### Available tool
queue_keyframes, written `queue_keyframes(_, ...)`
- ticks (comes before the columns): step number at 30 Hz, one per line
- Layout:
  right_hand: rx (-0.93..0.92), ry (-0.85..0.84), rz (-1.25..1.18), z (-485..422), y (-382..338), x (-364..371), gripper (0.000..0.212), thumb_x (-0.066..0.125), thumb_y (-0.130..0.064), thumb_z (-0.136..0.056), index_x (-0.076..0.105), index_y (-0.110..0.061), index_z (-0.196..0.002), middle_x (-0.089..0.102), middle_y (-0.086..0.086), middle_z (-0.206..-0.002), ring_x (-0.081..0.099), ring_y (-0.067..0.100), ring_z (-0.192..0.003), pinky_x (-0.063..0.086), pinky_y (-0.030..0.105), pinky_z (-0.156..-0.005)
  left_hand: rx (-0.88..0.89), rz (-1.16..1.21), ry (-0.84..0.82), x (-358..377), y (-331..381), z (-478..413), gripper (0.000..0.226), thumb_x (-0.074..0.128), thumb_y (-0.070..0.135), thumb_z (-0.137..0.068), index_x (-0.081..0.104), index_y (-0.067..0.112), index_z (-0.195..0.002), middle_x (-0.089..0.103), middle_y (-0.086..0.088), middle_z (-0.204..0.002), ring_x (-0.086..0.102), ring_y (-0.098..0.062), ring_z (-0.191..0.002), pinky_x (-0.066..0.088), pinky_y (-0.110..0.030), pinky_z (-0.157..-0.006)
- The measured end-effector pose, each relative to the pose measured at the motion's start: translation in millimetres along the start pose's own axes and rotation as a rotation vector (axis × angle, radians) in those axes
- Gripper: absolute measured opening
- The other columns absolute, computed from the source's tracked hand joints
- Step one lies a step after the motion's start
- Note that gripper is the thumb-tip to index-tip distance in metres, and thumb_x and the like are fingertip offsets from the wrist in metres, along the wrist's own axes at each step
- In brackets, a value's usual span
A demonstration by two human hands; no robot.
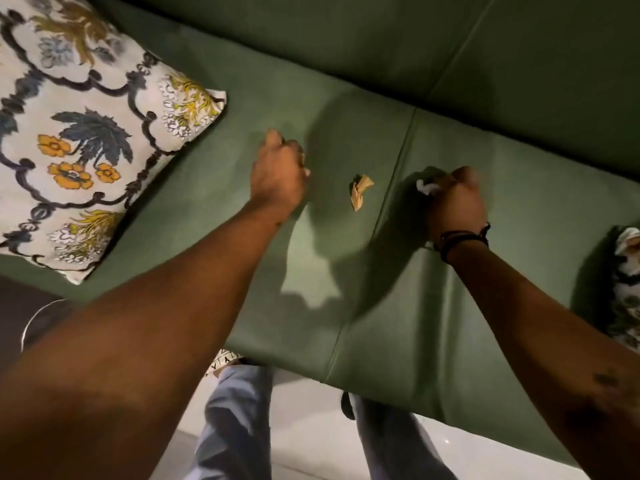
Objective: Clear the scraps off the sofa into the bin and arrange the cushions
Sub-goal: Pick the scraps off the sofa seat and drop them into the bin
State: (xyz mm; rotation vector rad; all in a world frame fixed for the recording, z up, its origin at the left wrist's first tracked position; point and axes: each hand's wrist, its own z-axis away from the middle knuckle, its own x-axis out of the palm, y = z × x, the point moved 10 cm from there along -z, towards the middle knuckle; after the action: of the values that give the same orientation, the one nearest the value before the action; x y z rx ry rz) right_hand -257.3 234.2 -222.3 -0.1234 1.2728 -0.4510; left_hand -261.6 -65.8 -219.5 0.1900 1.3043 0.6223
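Observation:
A crumpled tan paper scrap [361,195] lies on the green sofa seat [398,306] between my two hands. My right hand [457,202] rests on the seat to its right, fingers closed around a white paper scrap [425,187] that pokes out at the left of the fist. My left hand [280,174] hovers left of the tan scrap with its fingers curled in; whether it holds anything is hidden. A large floral cushion [86,133] lies flat on the seat at the far left. A second floral cushion [628,289] shows partly at the right edge.
The sofa back [381,46] rises along the top. A seam [391,209] splits the seat into two pads. A dark round object with a metal rim [38,323] stands at the lower left. My legs in grey trousers [239,420] stand on the pale floor [304,427].

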Motion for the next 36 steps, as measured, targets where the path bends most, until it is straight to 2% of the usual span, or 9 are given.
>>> queue_keyframes(5,-0.074,0.021,-0.139,7,-21,-5,0.026,0.048,-0.006,-0.092,0.063,-0.008,-0.113,0.064,0.017,-0.112,0.063,0.031,-0.098,0.050,0.034,-0.087,-0.098,0.164,0.066,-6,-14,21,0.013,0.061,0.003,-0.084,0.071,0.006,-0.092,0.065,-0.019,-0.109,0.066,-0.036,-0.094,0.054,-0.040,-0.093)
queue_keyframes(8,-0.187,-0.169,-0.276,26,-66,18,0.056,0.053,-0.004,-0.090,0.037,-0.023,-0.141,0.064,0.004,-0.094,0.063,0.019,-0.083,0.049,0.024,-0.077,-0.132,0.270,0.135,-17,-33,52,0.011,0.063,0.003,-0.084,0.073,0.005,-0.088,0.068,-0.019,-0.099,0.067,-0.035,-0.088,0.056,-0.043,-0.086)
queue_keyframes(10,-0.311,-0.267,-0.114,35,-95,38,0.061,0.054,-0.013,-0.091,0.029,-0.026,-0.145,0.061,0.008,-0.095,0.061,0.025,-0.083,0.052,0.036,-0.078,-0.179,0.306,0.207,-30,-55,77,0.011,0.065,0.005,-0.085,0.075,0.007,-0.088,0.068,-0.016,-0.098,0.067,-0.033,-0.087,0.055,-0.040,-0.085)
queue_keyframes(16,-0.322,-0.166,0.159,32,-122,63,0.023,0.062,-0.012,-0.087,0.066,0.002,-0.104,0.060,0.029,-0.111,0.062,0.045,-0.094,0.050,0.044,-0.084,-0.365,0.324,0.333,-69,-163,157,0.009,0.068,0.011,-0.086,0.076,0.009,-0.090,0.069,-0.013,-0.096,0.066,-0.030,-0.088,0.054,-0.038,-0.083)
queue_keyframes(19,-0.364,-0.124,0.261,45,-144,64,0.019,0.070,-0.010,-0.078,0.070,0.004,-0.091,0.066,0.033,-0.098,0.064,0.045,-0.088,0.051,0.043,-0.077,-0.459,0.343,0.385,-92,-234,200,0.007,0.068,0.005,-0.085,0.074,0.008,-0.086,0.070,-0.013,-0.094,0.067,-0.030,-0.086,0.056,-0.039,-0.084)
queue_keyframes(22,-0.397,-0.070,0.351,70,-175,62,0.015,0.063,-0.007,-0.079,0.072,0.001,-0.088,0.069,0.031,-0.090,0.065,0.044,-0.084,0.051,0.043,-0.073,-0.526,0.412,0.390,-107,-299,236,0.010,0.067,0.006,-0.088,0.074,0.012,-0.085,0.069,-0.011,-0.095,0.064,-0.017,-0.075,0.054,-0.017,-0.076)
queue_keyframes(25,-0.489,-0.086,0.189,133,-252,82,0.030,0.048,-0.017,-0.078,0.072,0.000,-0.083,0.071,0.028,-0.083,0.068,0.039,-0.078,0.049,0.038,-0.073,-0.689,0.429,0.413,-118,-372,271,0.012,0.066,0.007,-0.089,0.073,0.010,-0.080,0.069,-0.012,-0.096,0.066,-0.025,-0.082,0.056,-0.031,-0.082)
queue_keyframes(30,-0.764,-0.532,-0.119,305,-416,207,0.018,0.054,-0.010,-0.078,0.072,-0.007,-0.076,0.072,0.016,-0.080,0.068,0.031,-0.073,0.050,0.034,-0.069,-0.894,0.497,0.412,-128,-471,306,0.008,0.070,0.007,-0.085,0.076,0.012,-0.084,0.074,-0.013,-0.100,0.070,-0.023,-0.092,0.041,-0.012,-0.075)
queue_keyframes(36,-0.751,-0.840,0.212,394,-480,376,0.031,0.051,-0.008,-0.087,0.061,-0.004,-0.115,0.064,0.019,-0.118,0.058,0.036,-0.111,0.046,0.040,-0.094,-0.990,0.454,0.174,-103,-533,308,0.016,0.063,0.020,-0.089,0.076,0.012,-0.095,0.077,-0.013,-0.099,0.069,-0.034,-0.094,0.057,-0.039,-0.081)
